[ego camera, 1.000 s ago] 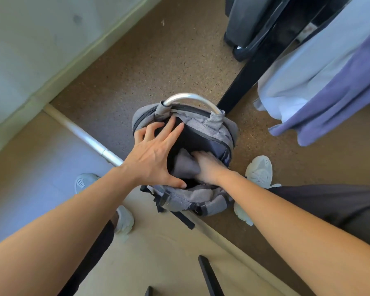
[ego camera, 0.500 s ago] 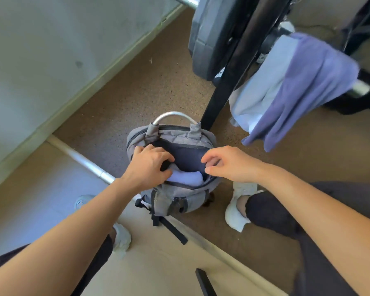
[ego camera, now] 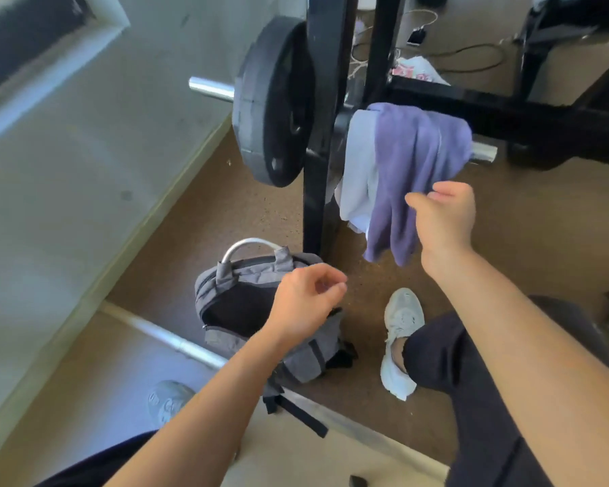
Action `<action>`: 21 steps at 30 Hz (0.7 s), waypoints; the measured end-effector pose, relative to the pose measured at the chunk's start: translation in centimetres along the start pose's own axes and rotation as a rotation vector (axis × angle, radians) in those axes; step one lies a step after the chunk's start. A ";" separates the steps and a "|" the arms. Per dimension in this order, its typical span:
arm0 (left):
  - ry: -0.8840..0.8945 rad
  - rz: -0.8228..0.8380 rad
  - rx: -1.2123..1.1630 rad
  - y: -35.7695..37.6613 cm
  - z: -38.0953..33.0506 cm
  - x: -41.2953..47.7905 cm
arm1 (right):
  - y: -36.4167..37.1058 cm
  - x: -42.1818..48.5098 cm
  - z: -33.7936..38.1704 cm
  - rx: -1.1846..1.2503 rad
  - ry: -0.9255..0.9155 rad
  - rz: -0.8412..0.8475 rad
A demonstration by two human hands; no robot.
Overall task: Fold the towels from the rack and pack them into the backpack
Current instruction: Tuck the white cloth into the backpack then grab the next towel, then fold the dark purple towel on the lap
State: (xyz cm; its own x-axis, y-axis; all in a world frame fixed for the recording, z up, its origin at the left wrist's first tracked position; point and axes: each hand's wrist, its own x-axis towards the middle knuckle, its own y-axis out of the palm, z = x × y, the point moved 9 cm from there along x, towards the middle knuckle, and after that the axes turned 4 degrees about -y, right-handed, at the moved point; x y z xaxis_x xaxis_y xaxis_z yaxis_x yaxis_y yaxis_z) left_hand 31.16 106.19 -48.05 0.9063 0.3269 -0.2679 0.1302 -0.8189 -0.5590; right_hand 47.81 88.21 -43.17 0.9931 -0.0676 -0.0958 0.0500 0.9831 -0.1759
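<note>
Lifted off backpack (ego camera: 239,275): right hand (ego camera: 440,219) up by purple towel (ego camera: 412,163), left hand (ego camera: 306,304) following; both grips released, empty. Soft, light; pinch at top fold.

I see a deep purple towel (ego camera: 412,163) beside a pale lilac towel (ego camera: 357,163), both on a black rack (ego camera: 317,142). The backpack (ego camera: 306,362) is heathered grey, black inside, with black straps (ego camera: 305,421) and a silver handle (ego camera: 250,243). The weight plate (ego camera: 271,103) is matte black. The floor (ego camera: 507,240) is brown with fine speckles, and the mat (ego camera: 95,398) along its near edge is plain beige. The shoe (ego camera: 399,332) is pale grey-white.
</note>
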 end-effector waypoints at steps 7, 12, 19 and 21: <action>-0.007 -0.151 -0.189 -0.2 -8.3 6.4 | -0.8 3.6 0.0 0.179 0.111 -0.012; -0.122 -0.093 -0.423 0.4 -11.9 9.9 | -0.9 4.4 -0.6 0.240 0.154 -0.041; -0.135 -0.127 -0.506 -0.7 -13.7 10.3 | -2.0 4.1 -0.1 0.251 0.139 -0.126; -0.133 -0.117 -0.561 -1.2 -14.5 10.2 | -2.1 3.8 0.6 0.281 0.098 -0.114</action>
State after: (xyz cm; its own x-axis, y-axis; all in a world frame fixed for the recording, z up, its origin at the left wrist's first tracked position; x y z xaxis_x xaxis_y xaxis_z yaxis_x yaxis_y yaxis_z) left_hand 46.06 103.66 -38.67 0.8195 0.4569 -0.3461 0.4520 -0.8864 -0.1000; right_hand 51.50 85.99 -42.58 0.9651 -0.1824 -0.1878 0.2011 0.9758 0.0857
